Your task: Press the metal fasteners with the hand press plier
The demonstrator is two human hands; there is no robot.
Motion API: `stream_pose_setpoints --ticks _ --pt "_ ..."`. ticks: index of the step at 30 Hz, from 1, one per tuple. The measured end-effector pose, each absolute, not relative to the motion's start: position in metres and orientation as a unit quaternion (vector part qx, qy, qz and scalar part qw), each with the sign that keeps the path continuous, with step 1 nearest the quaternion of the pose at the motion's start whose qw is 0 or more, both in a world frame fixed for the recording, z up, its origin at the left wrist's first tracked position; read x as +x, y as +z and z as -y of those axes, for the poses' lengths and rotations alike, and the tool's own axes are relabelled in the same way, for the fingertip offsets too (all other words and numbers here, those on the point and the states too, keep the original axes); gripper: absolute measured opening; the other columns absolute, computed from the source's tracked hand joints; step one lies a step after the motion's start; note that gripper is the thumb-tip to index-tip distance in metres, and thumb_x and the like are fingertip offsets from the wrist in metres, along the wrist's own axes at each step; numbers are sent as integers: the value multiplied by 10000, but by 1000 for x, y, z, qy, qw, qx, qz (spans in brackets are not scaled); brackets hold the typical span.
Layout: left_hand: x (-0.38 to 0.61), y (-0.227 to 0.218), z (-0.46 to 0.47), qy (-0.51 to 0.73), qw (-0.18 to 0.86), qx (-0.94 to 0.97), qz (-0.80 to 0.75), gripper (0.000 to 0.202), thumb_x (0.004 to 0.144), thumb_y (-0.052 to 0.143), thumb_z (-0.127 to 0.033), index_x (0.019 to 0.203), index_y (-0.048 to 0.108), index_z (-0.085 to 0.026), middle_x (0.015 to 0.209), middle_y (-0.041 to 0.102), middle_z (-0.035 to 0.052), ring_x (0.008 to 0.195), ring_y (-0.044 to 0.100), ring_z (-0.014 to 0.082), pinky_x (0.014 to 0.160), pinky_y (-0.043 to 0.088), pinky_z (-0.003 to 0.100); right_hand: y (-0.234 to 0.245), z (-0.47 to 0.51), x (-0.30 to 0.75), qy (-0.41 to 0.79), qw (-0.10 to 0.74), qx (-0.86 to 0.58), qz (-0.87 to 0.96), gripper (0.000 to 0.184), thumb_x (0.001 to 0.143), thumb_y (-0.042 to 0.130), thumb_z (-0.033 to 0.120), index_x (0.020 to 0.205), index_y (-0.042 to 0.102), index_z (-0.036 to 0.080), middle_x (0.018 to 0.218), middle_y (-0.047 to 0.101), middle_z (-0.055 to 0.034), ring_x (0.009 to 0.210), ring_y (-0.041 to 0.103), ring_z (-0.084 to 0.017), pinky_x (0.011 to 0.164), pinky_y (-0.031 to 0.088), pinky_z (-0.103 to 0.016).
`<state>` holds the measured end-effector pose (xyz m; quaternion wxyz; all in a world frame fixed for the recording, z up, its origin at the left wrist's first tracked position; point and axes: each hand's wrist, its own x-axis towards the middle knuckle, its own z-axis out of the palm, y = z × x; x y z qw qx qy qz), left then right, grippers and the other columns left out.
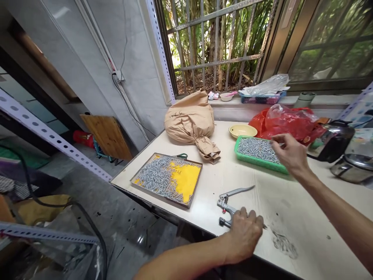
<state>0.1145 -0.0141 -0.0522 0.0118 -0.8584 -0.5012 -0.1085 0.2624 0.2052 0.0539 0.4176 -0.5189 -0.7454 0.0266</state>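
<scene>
One plier tool (230,209), one shallow tray (189,178), one green container (258,164), one paper bag (189,121)

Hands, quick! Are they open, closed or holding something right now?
Left hand: closed around a grey metal hand tool.
Right hand: over a green plastic tray of small silver metal pieces; can't tell whether it holds one.
</scene>
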Motion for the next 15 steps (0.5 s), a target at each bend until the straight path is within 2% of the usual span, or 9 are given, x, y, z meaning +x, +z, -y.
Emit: stream_pose_setpoints --ticks 2,4,8,12,15 --pt "99 -44 11 -148 -12 -844 515 107 799 567 -198 903 584 -180 924 623 72 818 579 202 610 475 292 37 -228 278 -2 350 -513 784 318 870 455 369 1074 614 183 954 679 -154 716 612 -223 665 427 -350" --pt "68 -31 1 -197 -27 -802 563 135 873 494 -200 940 612 -213 981 640 48 872 584 174 675 484 269 20 -230 284 -25 318 -494 809 355 879 445 379 1129 600 180 1019 659 -168 740 614 -237 685 435 -369" --pt "-21 -6 -31 -234 -25 -654 719 237 930 430 -229 983 660 -205 988 655 44 920 589 168 796 470 279 -5 -171 273 44 305 -442 842 351 897 441 406 1143 581 199 1054 641 -108 746 626 -211 707 489 -363" --pt "-92 0 -61 -157 -11 -586 795 273 924 428 -219 1045 672 -212 987 625 60 866 597 178 740 452 278 -30 -86 266 157 269 -400 862 293 910 441 399 1121 604 276 1188 596 -71 890 652 -198 731 536 -313" --pt "-113 -7 -76 -91 -11 -627 774 311 927 396 -192 1094 655 -240 1015 594 62 862 594 179 713 434 269 -48 -47 268 174 273 -418 849 257 913 434 385 1066 625 308 1183 601 -56 958 650 -204 760 556 -312"
